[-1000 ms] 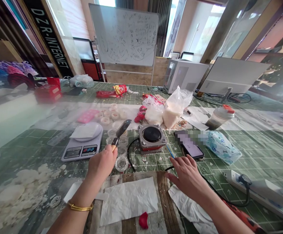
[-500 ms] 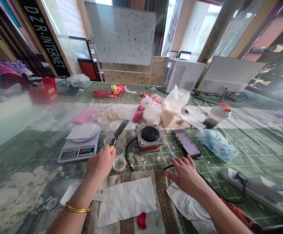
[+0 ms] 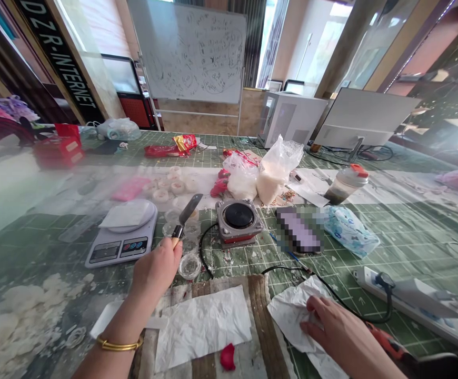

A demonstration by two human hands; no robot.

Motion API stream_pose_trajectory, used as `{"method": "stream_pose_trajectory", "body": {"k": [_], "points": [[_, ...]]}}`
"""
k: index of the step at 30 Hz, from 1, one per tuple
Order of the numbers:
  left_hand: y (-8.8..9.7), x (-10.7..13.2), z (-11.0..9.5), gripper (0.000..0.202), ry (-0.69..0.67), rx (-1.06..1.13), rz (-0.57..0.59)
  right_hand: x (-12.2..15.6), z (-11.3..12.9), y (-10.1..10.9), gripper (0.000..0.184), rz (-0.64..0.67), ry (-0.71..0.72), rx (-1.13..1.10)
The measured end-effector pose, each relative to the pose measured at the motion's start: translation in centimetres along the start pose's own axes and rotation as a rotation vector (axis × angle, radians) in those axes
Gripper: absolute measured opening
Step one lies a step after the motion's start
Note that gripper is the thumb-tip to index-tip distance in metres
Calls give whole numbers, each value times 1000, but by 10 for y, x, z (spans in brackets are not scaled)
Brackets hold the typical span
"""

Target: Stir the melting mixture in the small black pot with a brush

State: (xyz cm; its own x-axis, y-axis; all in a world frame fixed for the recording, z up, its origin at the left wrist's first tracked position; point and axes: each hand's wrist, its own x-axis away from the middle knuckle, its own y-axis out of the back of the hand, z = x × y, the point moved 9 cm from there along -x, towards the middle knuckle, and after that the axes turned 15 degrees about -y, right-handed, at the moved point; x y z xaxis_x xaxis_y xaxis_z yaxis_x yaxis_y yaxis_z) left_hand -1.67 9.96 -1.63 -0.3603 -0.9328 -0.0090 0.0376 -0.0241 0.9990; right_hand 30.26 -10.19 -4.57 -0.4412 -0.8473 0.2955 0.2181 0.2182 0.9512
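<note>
My left hand (image 3: 156, 271) is closed round the wooden handle of a small knife (image 3: 185, 215), blade pointing up and away over several small clear cups (image 3: 189, 265). A gold bangle sits on that wrist. My right hand (image 3: 334, 329) rests on a crumpled white tissue (image 3: 292, 310) at the lower right, fingers curled onto it. Between the hands lies a flat white paper sheet (image 3: 203, 326) on a striped mat (image 3: 262, 316), with a red petal-like scrap (image 3: 228, 356) below it.
A kitchen scale (image 3: 120, 234) stands left of the knife. A small round hot plate (image 3: 237, 219), plastic bags of white material (image 3: 270, 173), a shaker bottle (image 3: 345, 183), a wipes pack (image 3: 347, 229) and a power strip (image 3: 414, 302) lie beyond. White wax-like crumbs (image 3: 19, 305) cover the left.
My right hand pulled back from near the hot plate's cable toward me and settled on the crumpled tissue. The left hand kept the knife, barely moving. The view shifted slightly right.
</note>
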Motion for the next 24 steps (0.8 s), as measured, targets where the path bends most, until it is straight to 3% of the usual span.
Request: {"method": "stream_pose_trajectory", "body": {"k": [6, 12, 15, 19, 24], "points": [[2, 2, -1, 34, -3, 51, -11, -3, 3, -15, 13, 49, 1, -11], [5, 2, 1, 27, 24, 190, -40, 17, 4, 14, 15, 252, 70, -234], [6, 4, 4, 23, 64, 312, -79, 18, 3, 33, 19, 258, 65, -399], [4, 5, 8, 18, 125, 609, -146, 11, 10, 40, 29, 252, 47, -660], [-1, 3, -2, 28, 98, 1243, -135, 5, 27, 54, 36, 185, 9, -1088]]}}
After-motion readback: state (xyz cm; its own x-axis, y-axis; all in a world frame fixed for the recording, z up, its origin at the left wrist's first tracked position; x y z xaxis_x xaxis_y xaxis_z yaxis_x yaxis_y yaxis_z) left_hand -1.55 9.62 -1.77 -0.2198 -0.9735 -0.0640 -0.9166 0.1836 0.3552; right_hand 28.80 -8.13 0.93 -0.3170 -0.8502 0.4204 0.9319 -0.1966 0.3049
